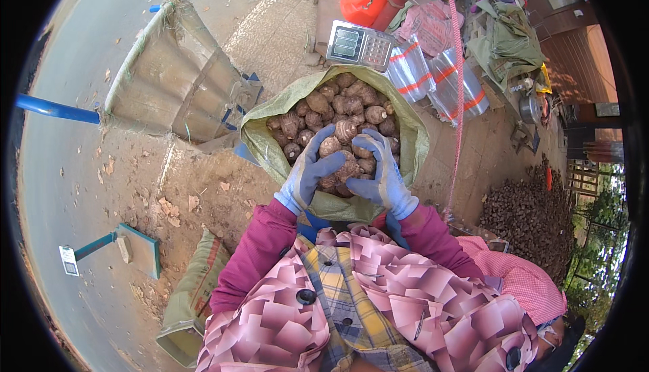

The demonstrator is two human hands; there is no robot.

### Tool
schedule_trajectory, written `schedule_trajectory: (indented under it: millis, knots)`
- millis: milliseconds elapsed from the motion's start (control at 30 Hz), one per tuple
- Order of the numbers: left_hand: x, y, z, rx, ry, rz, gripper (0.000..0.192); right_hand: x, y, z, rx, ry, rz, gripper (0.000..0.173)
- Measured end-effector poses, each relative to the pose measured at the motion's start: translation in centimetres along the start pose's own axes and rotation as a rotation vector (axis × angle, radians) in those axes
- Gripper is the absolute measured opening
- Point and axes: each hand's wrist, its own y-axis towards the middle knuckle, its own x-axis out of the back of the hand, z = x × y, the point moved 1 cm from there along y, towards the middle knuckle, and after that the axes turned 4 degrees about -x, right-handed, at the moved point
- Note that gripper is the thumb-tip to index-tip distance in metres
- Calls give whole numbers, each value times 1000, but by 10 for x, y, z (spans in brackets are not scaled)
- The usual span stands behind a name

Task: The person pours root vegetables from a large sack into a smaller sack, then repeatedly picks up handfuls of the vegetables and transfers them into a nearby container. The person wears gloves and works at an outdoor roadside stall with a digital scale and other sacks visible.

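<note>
An open green woven sack (pixel 263 118) full of brown taro corms (pixel 350 105) stands before me. Both my hands wear blue-grey coated gloves and reach into its near part. My left hand (pixel 310 166), fingers spread and curved, lies against the left side of a few corms, its thumb over a large taro corm (pixel 348 167). On the other side my right hand (pixel 379 169) curves around the same group, its thumb near that large corm. Whether either hand grips a corm firmly cannot be told.
Beyond the sack is a digital scale (pixel 360 45) beside packs of clear plastic bags (pixel 456 88). A canvas sling on blue poles (pixel 177 78) is at left. A pink rope (pixel 459 93) hangs at right, near a dark heap (pixel 527 214). Another person's checked sleeve (pixel 527 280) shows lower right.
</note>
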Motion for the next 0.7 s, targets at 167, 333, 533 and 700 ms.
schedule_trajectory:
  millis: [167,333,533,700]
  knots:
    - [15,-51,-18,-87,-144,-26,80,-19,4,55,101,-1,60,88]
    - [59,-133,-36,-289,-210,-73,82,-76,-2,120,238,-99,178,87]
    - [142,-295,-29,-429,-382,-329,83,-227,-29,176,250,101,575,88]
    - [185,-479,-11,-649,-435,-734,89,-382,-86,258,356,279,1003,87]
